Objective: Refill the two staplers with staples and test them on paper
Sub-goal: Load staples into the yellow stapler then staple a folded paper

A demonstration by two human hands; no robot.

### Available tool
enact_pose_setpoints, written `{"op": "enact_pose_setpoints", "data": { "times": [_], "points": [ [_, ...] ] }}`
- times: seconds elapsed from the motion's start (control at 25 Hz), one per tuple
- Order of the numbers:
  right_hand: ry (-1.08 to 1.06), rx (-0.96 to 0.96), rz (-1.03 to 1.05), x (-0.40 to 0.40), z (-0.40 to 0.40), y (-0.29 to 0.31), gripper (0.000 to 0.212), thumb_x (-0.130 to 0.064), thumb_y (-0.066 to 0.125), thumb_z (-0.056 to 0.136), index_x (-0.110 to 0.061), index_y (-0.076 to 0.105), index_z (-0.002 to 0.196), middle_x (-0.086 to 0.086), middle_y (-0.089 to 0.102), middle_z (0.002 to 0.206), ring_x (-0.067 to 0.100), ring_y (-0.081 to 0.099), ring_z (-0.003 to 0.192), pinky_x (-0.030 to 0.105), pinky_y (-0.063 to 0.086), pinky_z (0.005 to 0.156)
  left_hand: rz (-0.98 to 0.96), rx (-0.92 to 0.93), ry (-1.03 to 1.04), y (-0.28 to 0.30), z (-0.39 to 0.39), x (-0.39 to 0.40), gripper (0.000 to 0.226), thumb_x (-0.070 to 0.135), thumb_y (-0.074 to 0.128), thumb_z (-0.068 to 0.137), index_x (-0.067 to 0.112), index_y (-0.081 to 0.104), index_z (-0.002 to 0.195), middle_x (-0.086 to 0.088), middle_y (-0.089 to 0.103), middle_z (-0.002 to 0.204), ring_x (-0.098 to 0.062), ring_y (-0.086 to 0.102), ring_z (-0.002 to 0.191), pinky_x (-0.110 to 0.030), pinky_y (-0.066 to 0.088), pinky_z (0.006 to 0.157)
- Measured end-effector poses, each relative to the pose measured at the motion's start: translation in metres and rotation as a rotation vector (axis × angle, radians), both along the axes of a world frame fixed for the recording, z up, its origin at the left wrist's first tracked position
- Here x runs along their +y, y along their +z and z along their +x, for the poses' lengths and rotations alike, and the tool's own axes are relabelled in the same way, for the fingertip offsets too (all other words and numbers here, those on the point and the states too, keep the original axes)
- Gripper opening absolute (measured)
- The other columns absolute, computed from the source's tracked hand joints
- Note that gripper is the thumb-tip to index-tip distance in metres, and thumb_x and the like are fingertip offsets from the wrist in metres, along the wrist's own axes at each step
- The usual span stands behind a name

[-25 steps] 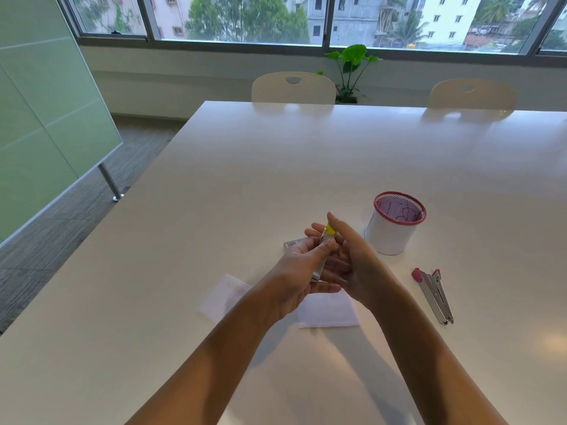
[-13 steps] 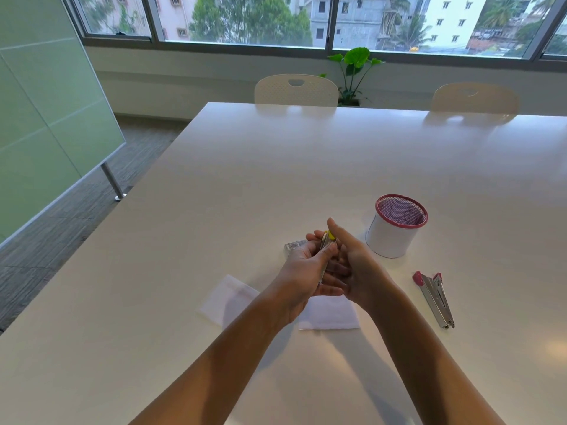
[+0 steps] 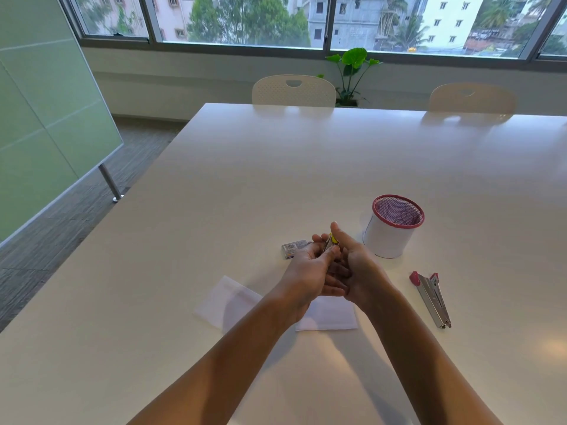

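head-worn view, down over table (image 3: 245, 179) (wide-angle)

- A yellow-tipped stapler (image 3: 331, 244) is held upright between two hands, largely hidden.
- A pink-tipped metal stapler (image 3: 431, 299) is laid flat at 3 o'clock.
- A staple box (image 3: 293, 248) is seen at 10 o'clock.
- White paper sheets (image 3: 328, 315) are spread at 6 o'clock.

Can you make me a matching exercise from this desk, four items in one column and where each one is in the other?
Items
1. yellow stapler
2. pink stapler
3. staple box
4. mesh cup

Places
A. lying alone at the far right
B. held between both hands
C. upright, right of the hands
D. just left of the hands

Pairs: 1-B, 2-A, 3-D, 4-C
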State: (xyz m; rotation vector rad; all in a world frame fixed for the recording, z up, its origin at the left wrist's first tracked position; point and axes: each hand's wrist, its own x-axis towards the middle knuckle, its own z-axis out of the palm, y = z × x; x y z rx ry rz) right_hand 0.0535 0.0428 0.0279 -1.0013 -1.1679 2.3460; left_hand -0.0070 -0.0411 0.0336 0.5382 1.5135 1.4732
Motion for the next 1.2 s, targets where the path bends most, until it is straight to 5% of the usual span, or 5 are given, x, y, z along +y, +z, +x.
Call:
{"op": "enact_pose_setpoints", "data": {
  "times": [0.4,0.6,0.88,1.2],
  "points": [
    [0.084,-0.008,-0.063,0.008,0.006,0.0,0.044,-0.049,0.054,0.095,-0.007,0.068,0.1,0.008,0.07,0.076,0.021,0.069,0.064,0.028,0.057,0.053,-0.005,0.023,0.05,-0.006,0.008,0.004,0.023,0.028,0.048,0.103,0.014,0.063,0.111,-0.005,0.072,0.073,-0.014,0.064,0.047,-0.027,0.059,0.05],
    [0.129,-0.045,-0.018,0.016,0.013,0.0,0.052,-0.049,0.057,0.093,-0.003,0.067,0.116,0.013,0.075,0.101,0.023,0.072,0.093,0.03,0.059,0.08,-0.023,0.081,0.005,-0.006,0.011,0.001,0.029,0.037,0.052,0.099,0.013,0.06,0.113,-0.009,0.074,0.082,-0.02,0.071,0.055,-0.028,0.061,0.054],
    [0.013,-0.228,0.335,0.02,0.022,0.005,0.034,-0.043,0.064,0.091,-0.012,0.067,0.102,0.006,0.071,0.095,0.015,0.071,0.081,0.02,0.054,0.062,-0.077,0.177,0.017,-0.009,0.011,-0.002,0.034,0.034,0.06,0.096,0.018,0.045,0.121,-0.011,0.072,0.091,-0.016,0.071,0.055,-0.026,0.06,0.056],
    [0.061,-0.183,0.355,0.019,0.036,0.004,0.027,-0.03,0.067,0.091,-0.003,0.07,0.096,0.002,0.072,0.067,0.009,0.069,0.058,0.019,0.053,0.06,-0.052,0.26,0.062,-0.01,0.015,-0.005,0.036,0.025,0.069,0.092,0.016,0.043,0.115,-0.012,0.073,0.088,-0.025,0.073,0.058,-0.033,0.062,0.057]
  ]
}}
